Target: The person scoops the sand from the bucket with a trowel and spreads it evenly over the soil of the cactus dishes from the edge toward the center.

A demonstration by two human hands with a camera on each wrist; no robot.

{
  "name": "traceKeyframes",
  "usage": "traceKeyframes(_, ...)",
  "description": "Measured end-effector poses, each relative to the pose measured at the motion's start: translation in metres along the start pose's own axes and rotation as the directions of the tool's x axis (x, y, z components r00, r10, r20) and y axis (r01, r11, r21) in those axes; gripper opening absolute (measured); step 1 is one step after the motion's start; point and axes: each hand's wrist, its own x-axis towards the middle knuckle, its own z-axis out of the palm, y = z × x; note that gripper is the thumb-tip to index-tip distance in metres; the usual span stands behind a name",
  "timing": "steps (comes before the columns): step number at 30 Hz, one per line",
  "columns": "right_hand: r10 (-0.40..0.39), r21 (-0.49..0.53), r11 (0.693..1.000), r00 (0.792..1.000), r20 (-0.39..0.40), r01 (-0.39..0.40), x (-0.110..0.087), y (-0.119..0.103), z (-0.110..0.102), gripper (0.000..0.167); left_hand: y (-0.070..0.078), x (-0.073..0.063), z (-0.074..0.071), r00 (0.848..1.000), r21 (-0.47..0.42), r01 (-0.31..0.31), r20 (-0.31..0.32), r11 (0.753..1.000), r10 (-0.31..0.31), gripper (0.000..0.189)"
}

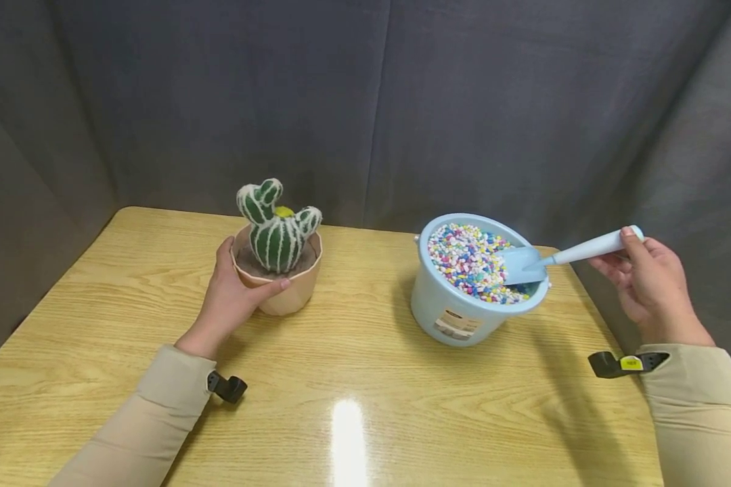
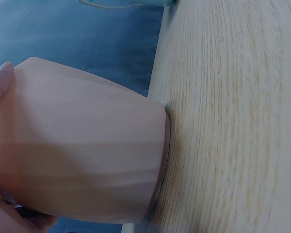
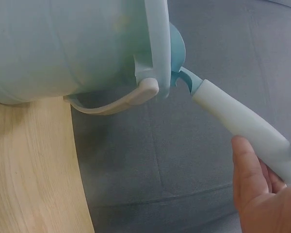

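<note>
Pinching a pale-blue hand shovel (image 1: 579,252) near the handle's end with the right hand (image 1: 654,284), right of the bucket (image 1: 429,308), with the blade (image 1: 520,260) inside at the beads (image 1: 466,260). Curling the left hand (image 1: 228,294) round a cactus pot (image 1: 298,294), left of the bucket. Shovel-wise, probably light, stiff, slightly slick plastic; better held mid-handle tbh.

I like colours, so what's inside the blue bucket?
Small colourful pieces and part of a blue scoop. The pieces hide the bottom of the bucket and anything buried.
</note>
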Motion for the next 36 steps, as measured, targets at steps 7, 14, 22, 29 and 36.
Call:
traceKeyframes(7,-0.005,-0.062,0.998,0.998,-0.057,0.002,-0.005,0.006,0.004,0.020,-0.002,-0.001,-0.001,1.000,0.005,-0.005,-0.007,1.000,0.005,0.122)
traceKeyframes(14,-0.009,-0.085,0.996,0.993,-0.115,-0.001,-0.010,0.015,0.006,0.023,-0.001,-0.002,-0.003,1.000,0.005,-0.008,-0.012,1.000,0.008,0.122)
traceKeyframes(22,0.032,-0.131,0.990,0.993,-0.114,-0.047,-0.013,0.032,0.020,0.032,-0.001,-0.002,-0.005,1.000,-0.001,-0.002,-0.007,1.000,0.002,0.122)
traceKeyframes(29,-0.031,-0.140,0.990,0.988,-0.151,0.009,-0.023,0.038,0.030,0.039,0.001,-0.001,-0.001,1.000,-0.019,-0.010,0.004,1.000,0.010,0.122)
traceKeyframes(36,-0.081,-0.091,0.994,0.983,-0.167,0.066,-0.033,0.046,0.034,0.032,0.001,-0.002,0.000,1.000,-0.027,-0.029,-0.001,0.999,0.029,0.119)
